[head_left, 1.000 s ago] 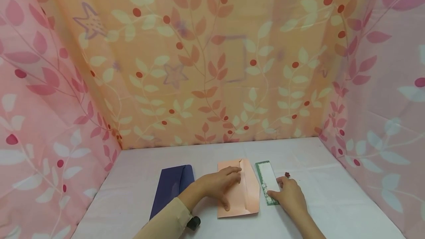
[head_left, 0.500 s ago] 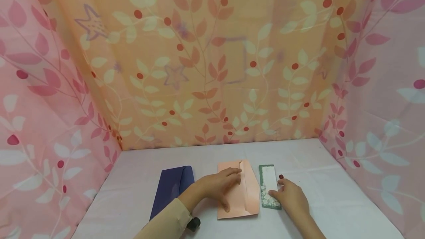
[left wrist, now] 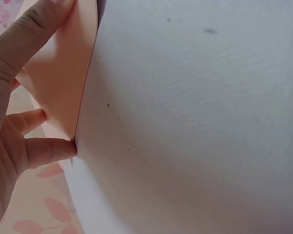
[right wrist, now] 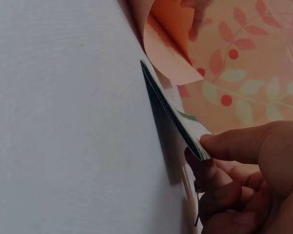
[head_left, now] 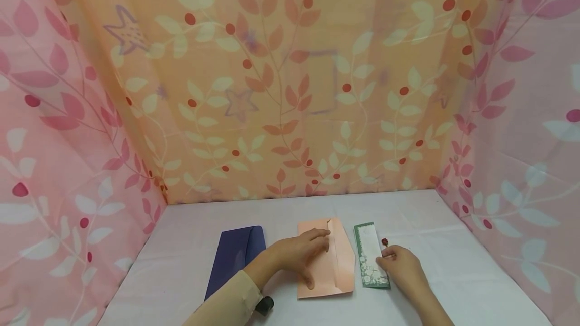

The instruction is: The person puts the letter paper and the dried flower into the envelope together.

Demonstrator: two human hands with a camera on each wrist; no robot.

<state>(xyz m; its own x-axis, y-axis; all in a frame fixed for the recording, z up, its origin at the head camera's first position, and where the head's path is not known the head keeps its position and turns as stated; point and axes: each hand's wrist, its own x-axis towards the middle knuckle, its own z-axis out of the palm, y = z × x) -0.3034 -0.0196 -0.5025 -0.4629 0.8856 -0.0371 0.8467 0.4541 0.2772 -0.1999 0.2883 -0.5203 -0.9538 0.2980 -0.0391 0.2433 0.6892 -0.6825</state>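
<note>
A peach envelope lies flap side up on the white table. My left hand rests on it with spread fingers; in the left wrist view, its fingertips touch the paper's edge. Right of the envelope, my right hand pinches a narrow green-bordered white floral card by its right edge. In the right wrist view the card appears folded, tilted above the table, its far end near the envelope's raised flap. A tiny dark red flower-like piece sits by my right fingertips.
A dark blue envelope lies to the left, partly behind my left forearm. A black device is at my left wrist. Leaf-patterned cloth surrounds the table at the back and both sides.
The card has shifted slightly right and nearer to me with my right hand, turning upright and then tilting again. The red piece has moved a little left. My left hand has stayed put.
</note>
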